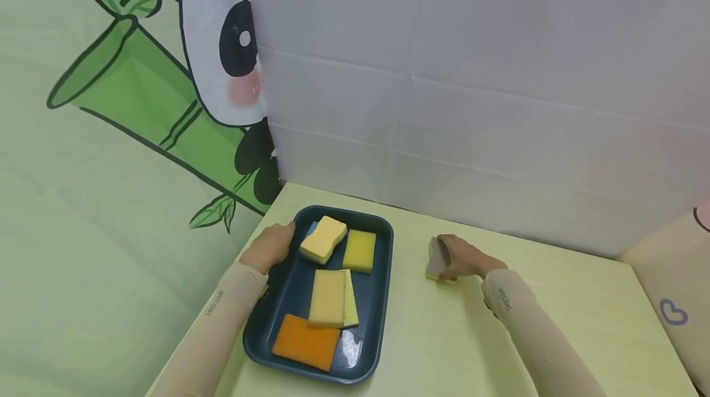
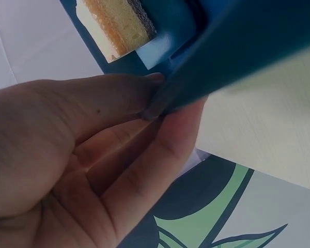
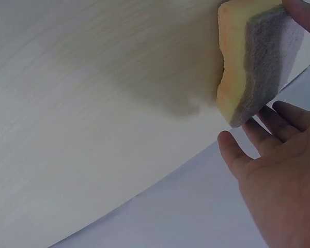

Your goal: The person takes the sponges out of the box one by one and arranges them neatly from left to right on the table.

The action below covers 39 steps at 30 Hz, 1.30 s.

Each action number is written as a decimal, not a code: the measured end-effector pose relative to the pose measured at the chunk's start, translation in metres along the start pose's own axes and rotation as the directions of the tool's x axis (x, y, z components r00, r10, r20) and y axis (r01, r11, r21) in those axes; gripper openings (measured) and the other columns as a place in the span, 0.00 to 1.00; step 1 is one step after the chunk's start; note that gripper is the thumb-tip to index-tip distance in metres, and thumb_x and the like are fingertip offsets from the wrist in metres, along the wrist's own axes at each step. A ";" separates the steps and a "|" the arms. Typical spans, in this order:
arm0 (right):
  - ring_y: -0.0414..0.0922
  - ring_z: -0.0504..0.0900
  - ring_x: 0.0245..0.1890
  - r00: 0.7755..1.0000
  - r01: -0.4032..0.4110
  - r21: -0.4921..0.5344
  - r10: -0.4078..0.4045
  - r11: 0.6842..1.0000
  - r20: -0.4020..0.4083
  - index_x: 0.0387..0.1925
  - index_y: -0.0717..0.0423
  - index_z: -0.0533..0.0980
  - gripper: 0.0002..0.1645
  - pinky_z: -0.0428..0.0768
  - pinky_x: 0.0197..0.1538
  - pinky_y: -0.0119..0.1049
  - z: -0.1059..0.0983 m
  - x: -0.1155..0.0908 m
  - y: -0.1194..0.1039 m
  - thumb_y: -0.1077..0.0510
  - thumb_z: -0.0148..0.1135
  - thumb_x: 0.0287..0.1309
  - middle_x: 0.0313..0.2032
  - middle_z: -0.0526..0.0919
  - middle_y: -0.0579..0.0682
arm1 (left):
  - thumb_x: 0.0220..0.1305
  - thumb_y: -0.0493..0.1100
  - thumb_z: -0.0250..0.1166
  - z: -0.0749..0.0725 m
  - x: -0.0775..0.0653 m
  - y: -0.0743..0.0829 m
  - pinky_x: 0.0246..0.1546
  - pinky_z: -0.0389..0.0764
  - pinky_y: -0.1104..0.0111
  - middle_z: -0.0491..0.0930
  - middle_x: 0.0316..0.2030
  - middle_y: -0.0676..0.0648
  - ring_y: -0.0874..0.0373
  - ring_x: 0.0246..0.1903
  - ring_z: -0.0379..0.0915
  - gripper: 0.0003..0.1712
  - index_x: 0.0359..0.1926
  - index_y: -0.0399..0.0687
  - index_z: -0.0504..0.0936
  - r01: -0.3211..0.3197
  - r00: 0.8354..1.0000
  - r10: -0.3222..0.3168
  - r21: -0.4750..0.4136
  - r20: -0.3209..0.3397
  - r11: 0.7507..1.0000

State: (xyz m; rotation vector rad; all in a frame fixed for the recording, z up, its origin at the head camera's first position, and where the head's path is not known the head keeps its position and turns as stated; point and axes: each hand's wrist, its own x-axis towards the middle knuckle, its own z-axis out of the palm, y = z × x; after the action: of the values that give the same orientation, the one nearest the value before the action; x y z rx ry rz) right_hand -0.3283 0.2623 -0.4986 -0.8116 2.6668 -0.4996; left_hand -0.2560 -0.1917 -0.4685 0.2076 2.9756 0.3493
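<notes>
My left hand [image 1: 272, 245] pinches the rim of a dark blue tray [image 1: 386, 298] at its far left side. In the left wrist view, thumb and forefinger [image 2: 178, 134] meet on the tray's edge. My right hand [image 1: 465, 256] is at a sponge [image 1: 438, 258] with a grey scouring face up and a yellow body below, on the table right of the tray. Thumb and fingers span opposite sides of this wavy-edged sponge [image 3: 266, 57] in the right wrist view; the little finger stands apart from it.
Inside the tray lie a cream wavy sponge [image 1: 323, 240] over something blue, a yellow sponge [image 1: 359, 251], a pale yellow sponge [image 1: 327, 298] overlapping a thin yellow-green piece [image 1: 350, 304], and an orange sponge [image 1: 307, 343]. A white sheet [image 1: 444, 107] rises behind the pale table [image 1: 554, 298].
</notes>
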 end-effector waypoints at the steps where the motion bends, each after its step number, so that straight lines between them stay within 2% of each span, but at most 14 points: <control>1: 0.57 0.73 0.52 1.000 0.001 -0.001 -0.001 1.000 0.002 0.69 0.77 0.57 0.62 0.76 0.55 0.53 0.001 0.000 0.001 0.52 0.82 0.40 0.58 0.71 0.67 | 0.70 0.24 0.52 0.000 0.000 0.000 0.45 0.82 0.48 0.79 0.48 0.27 0.35 0.46 0.80 0.23 0.65 0.26 0.69 -0.003 1.000 0.003 0.002 -0.002 1.000; 11: 0.56 0.73 0.52 1.000 0.016 0.008 -0.016 1.000 -0.006 0.68 0.77 0.58 0.61 0.75 0.56 0.53 0.006 -0.002 0.001 0.54 0.82 0.39 0.57 0.71 0.66 | 0.70 0.25 0.51 -0.001 0.000 -0.003 0.47 0.81 0.49 0.78 0.51 0.27 0.35 0.46 0.80 0.25 0.67 0.25 0.67 -0.005 1.000 0.005 0.011 0.029 1.000; 21: 0.55 0.74 0.50 0.998 0.024 0.021 -0.023 0.999 -0.052 0.68 0.77 0.58 0.60 0.76 0.54 0.52 0.016 -0.007 -0.015 0.53 0.81 0.41 0.54 0.73 0.63 | 0.70 0.25 0.51 0.000 -0.002 -0.016 0.49 0.80 0.49 0.78 0.53 0.27 0.36 0.48 0.79 0.25 0.67 0.25 0.66 -0.027 0.999 0.027 0.012 0.033 1.000; 25: 0.56 0.73 0.52 0.996 0.002 0.005 -0.002 1.000 -0.084 0.69 0.74 0.58 0.59 0.77 0.52 0.53 0.021 -0.009 -0.023 0.49 0.79 0.44 0.57 0.73 0.63 | 0.70 0.24 0.52 0.001 -0.002 -0.022 0.50 0.80 0.49 0.78 0.52 0.27 0.36 0.49 0.79 0.25 0.66 0.26 0.67 -0.038 0.999 0.037 0.022 0.038 0.999; 32: 0.58 0.72 0.55 0.992 0.002 -0.033 -0.006 0.999 -0.128 0.71 0.71 0.58 0.58 0.75 0.55 0.57 0.024 -0.004 -0.045 0.46 0.76 0.48 0.61 0.71 0.66 | 0.70 0.25 0.52 -0.001 -0.003 -0.032 0.49 0.81 0.49 0.78 0.51 0.27 0.36 0.48 0.79 0.25 0.66 0.26 0.68 -0.046 0.998 0.045 0.036 0.041 0.998; 39: 0.62 0.71 0.61 0.990 -0.016 -0.058 0.008 0.998 -0.143 0.72 0.69 0.59 0.59 0.70 0.62 0.60 0.015 -0.008 -0.082 0.42 0.76 0.48 0.64 0.70 0.66 | 0.69 0.24 0.52 -0.005 -0.003 -0.039 0.50 0.80 0.49 0.78 0.52 0.28 0.36 0.49 0.79 0.25 0.66 0.26 0.68 -0.038 0.998 0.037 0.032 0.051 0.999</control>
State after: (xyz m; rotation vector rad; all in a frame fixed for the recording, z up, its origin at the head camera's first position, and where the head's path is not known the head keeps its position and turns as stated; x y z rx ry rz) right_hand -0.2772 0.2000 -0.4768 -0.8042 2.8282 -0.4948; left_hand -0.2586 -0.2309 -0.4725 0.2718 2.9330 0.2954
